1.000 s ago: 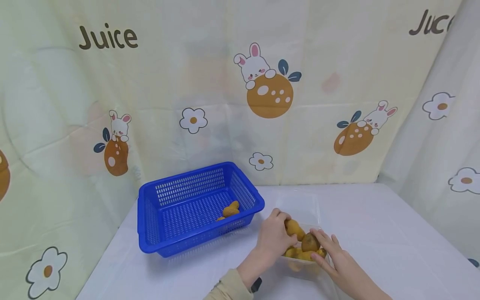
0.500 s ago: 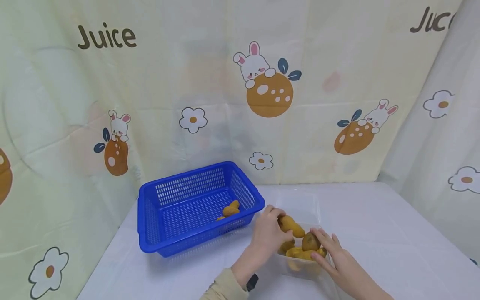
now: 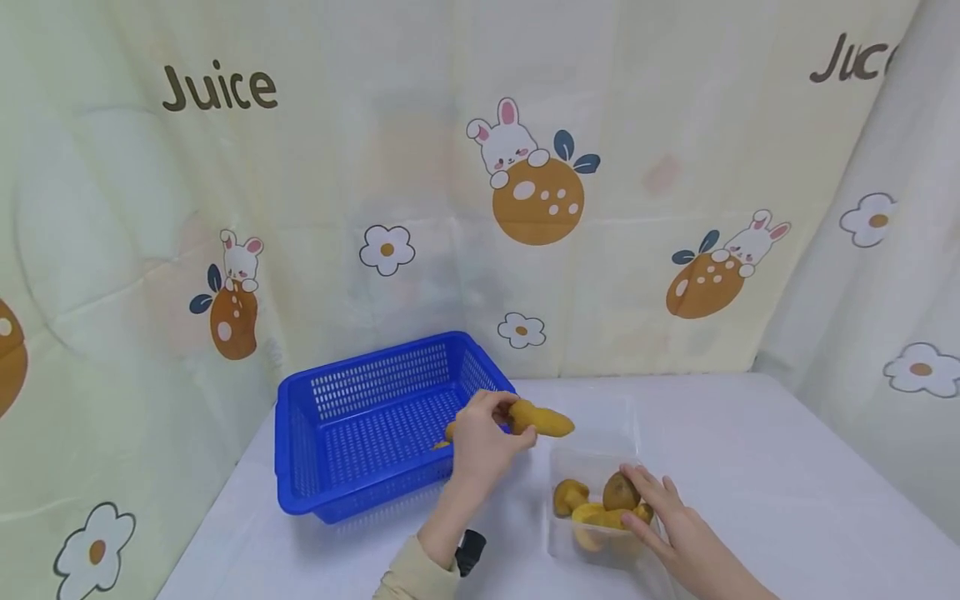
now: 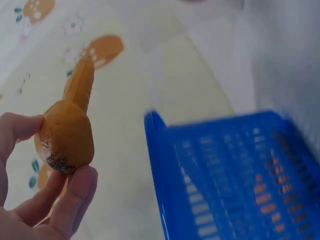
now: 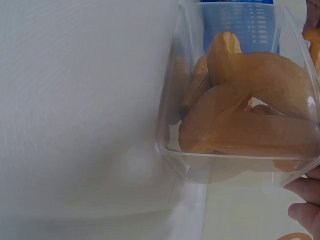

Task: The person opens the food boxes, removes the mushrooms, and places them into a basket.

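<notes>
In the head view my left hand [image 3: 480, 437] grips a yellow-brown mushroom [image 3: 543, 419] beside the right rim of the blue basket [image 3: 300, 500]. The left wrist view shows the mushroom's bulbous cap [image 4: 65, 137] between thumb and fingers, its dark speckled end low and the tapered stem pointing away. My right hand [image 3: 678, 525] lies at the right side of a clear plastic box [image 3: 562, 546], fingers extended, touching it near a brown mushroom cap [image 3: 621, 492]. Several mushrooms [image 5: 270, 132] lie in that box. More orange-brown pieces [image 3: 442, 444] sit in the basket, partly hidden by my left hand.
A white-covered table [image 3: 750, 467] carries both containers, the basket left of the box. A clear flat plastic piece [image 3: 600, 417] lies behind the box. A patterned curtain [image 3: 420, 150] hangs along the back and sides.
My left hand has lifted the mushroom out of the clear box and carried it left to the basket's right rim. My right hand has stayed at the box.
</notes>
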`<state>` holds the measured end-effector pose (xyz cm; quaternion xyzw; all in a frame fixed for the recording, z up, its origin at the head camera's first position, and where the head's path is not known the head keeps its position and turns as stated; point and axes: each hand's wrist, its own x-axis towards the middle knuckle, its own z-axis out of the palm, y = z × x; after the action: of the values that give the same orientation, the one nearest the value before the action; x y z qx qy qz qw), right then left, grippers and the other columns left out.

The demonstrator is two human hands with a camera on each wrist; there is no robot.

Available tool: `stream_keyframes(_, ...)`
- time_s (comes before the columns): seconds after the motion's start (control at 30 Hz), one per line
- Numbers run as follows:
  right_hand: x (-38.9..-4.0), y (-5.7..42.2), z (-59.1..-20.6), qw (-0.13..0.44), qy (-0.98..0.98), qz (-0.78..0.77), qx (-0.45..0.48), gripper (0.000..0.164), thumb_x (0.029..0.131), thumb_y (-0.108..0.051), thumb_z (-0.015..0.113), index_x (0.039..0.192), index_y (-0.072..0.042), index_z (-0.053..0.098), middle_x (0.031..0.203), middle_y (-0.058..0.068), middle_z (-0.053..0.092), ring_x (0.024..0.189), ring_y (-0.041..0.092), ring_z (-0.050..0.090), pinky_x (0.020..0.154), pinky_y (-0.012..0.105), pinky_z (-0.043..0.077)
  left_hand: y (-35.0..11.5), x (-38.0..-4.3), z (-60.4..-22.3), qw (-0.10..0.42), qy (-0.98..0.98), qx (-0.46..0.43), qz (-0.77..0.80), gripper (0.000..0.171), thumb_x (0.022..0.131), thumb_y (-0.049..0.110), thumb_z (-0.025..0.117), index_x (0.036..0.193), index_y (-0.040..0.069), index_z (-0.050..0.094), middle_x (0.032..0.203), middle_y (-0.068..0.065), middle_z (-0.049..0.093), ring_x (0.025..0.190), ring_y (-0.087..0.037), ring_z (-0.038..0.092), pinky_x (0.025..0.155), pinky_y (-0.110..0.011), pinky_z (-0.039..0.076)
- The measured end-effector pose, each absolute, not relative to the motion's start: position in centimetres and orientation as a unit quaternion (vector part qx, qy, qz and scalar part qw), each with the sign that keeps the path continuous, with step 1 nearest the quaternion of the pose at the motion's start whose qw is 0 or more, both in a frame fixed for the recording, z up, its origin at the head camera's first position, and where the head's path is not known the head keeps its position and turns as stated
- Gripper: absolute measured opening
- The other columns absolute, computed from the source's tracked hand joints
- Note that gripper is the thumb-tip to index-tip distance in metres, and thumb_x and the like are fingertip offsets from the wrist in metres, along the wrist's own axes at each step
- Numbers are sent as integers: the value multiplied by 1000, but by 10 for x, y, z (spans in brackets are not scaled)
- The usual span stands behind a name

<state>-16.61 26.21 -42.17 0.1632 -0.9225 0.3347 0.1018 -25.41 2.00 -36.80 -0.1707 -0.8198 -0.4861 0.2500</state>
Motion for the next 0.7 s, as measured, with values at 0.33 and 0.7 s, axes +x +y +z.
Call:
stream_keyframes(0.33, -165, 261, -423, 132, -920, 323, 177, 58, 90, -22, 60, 138, 1, 37, 136, 28, 38, 124, 49, 29, 97, 59, 19, -14, -286, -386, 301, -825, -88, -470, 33, 65, 10, 82, 93, -1, 67, 82, -8, 59, 71, -19, 57, 62, -27, 51)
stream_keyframes(0.7, -162, 259, -420, 106, -927, 325, 157, 59, 91, -27, 58, 138, 3, 36, 137, 31, 34, 122, 57, 23, 92, 69, 22, -17, -290, -394, 270, -848, -63, -452, 43, 68, 16, 83, 104, -2, 66, 96, -13, 64, 85, -26, 61, 72, -35, 53)
